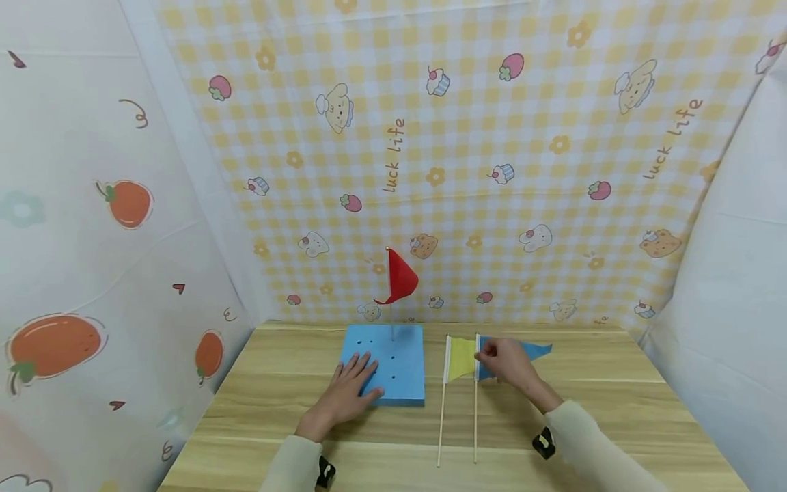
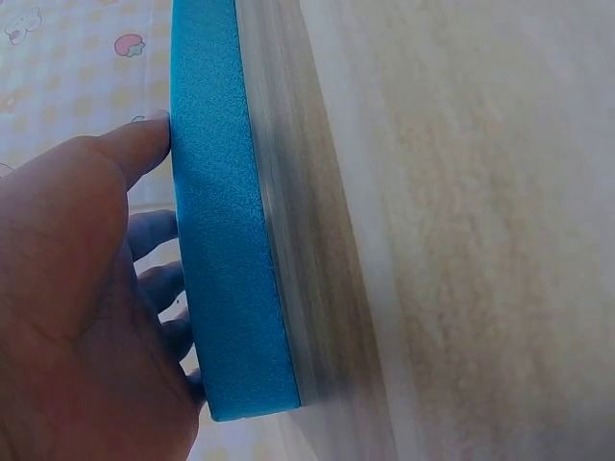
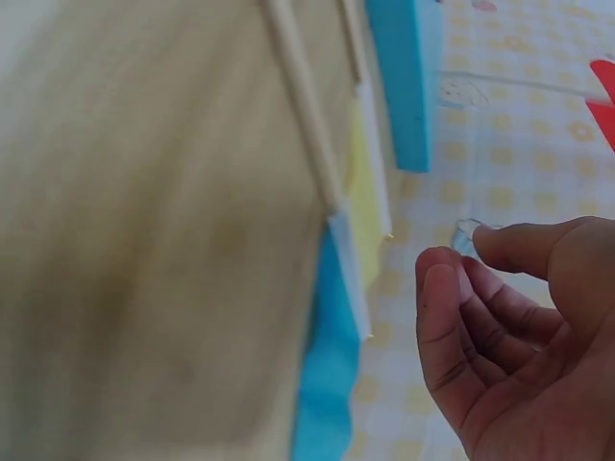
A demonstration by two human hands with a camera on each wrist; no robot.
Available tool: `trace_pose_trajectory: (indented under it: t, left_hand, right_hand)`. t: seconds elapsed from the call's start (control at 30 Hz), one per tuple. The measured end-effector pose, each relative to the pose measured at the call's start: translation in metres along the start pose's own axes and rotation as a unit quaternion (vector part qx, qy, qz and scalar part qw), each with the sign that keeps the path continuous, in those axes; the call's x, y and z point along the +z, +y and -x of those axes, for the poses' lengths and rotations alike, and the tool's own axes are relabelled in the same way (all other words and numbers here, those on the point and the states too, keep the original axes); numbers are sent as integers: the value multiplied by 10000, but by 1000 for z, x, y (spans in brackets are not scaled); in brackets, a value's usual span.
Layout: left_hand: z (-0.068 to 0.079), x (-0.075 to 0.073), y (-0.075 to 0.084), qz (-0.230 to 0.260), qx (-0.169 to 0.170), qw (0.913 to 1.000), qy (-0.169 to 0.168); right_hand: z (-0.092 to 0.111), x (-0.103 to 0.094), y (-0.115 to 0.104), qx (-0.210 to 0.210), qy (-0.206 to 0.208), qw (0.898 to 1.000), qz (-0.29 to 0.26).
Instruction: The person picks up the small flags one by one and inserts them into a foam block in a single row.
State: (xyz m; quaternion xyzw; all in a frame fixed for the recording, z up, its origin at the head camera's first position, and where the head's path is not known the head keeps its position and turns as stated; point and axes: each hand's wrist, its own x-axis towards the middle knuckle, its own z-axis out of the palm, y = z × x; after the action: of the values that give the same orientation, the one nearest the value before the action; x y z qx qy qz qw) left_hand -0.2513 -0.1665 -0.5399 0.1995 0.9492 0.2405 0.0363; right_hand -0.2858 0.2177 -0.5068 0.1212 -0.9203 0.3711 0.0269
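Note:
A light-blue foam board [image 1: 407, 386] with several small holes lies on the table, and a red flag [image 1: 402, 279] stands upright in it. My left hand [image 1: 346, 395] rests on the board's left side with fingers spread; the left wrist view shows the thumb and fingers against the board [image 2: 226, 221]. To the right lie a yellow flag [image 1: 460, 359] and a blue flag [image 1: 537, 350] on thin wooden sticks. Over the blue flag hovers my right hand [image 1: 513, 365], fingers bent. In the right wrist view, a gap shows between thumb and forefinger, with nothing held.
The wooden table [image 1: 621, 417] reaches back to a yellow-checked cloth [image 1: 467, 205]. White patterned sheeting [image 1: 80, 260] hangs at the left, plain white sheeting [image 1: 732, 273] at the right. The flags' stick ends point toward the table's front.

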Motion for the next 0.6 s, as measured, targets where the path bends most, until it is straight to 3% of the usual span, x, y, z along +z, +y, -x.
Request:
trace_pose_trajectory:
  t: [0.33, 0.6]
  left_hand:
    - [-1, -1, 1, 49, 131, 9999, 18]
    - [-1, 0, -1, 26, 57, 10000, -1]
  right_hand:
    - [33, 23, 5, 284, -270, 9991, 141]
    - [42, 35, 6, 570, -428, 9975, 26]
